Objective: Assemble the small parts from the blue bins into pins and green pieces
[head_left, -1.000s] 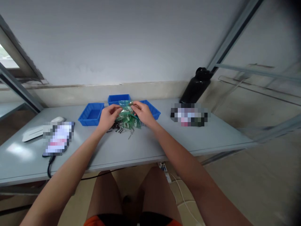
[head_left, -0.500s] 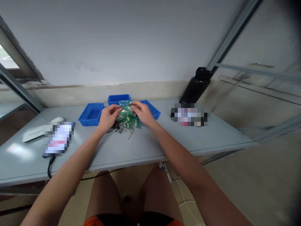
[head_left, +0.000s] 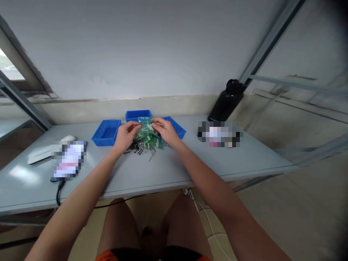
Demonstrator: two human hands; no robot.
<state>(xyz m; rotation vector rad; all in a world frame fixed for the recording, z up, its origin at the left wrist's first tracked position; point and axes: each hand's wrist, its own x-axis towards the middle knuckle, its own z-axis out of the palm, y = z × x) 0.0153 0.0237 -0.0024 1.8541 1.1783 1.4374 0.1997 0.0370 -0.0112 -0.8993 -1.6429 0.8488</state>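
Note:
My left hand (head_left: 126,136) and my right hand (head_left: 164,130) pinch a small clear plastic bag (head_left: 145,123) with a greenish tint from its two sides. Pale and metallic small parts show inside it; their kind is too small to tell. Below the bag lies a pile of screws (head_left: 138,149), dark and silvery, mixed with more green-tinted plastic bags (head_left: 149,142). My wrists partly cover the pile's edges. A ring sits on a finger of my right hand.
Blue bins stand around the pile: a left bin (head_left: 106,133), a back bin (head_left: 138,114) and a right bin (head_left: 179,131). A black bottle (head_left: 226,101) is at the right. Further left lie a phone (head_left: 69,161) with a cable (head_left: 58,192) and a white mouse (head_left: 67,139).
Both hands keep hold of the bag in nearly the same place. The parts in it look slightly shifted near my right fingers. The whole view has moved a little.

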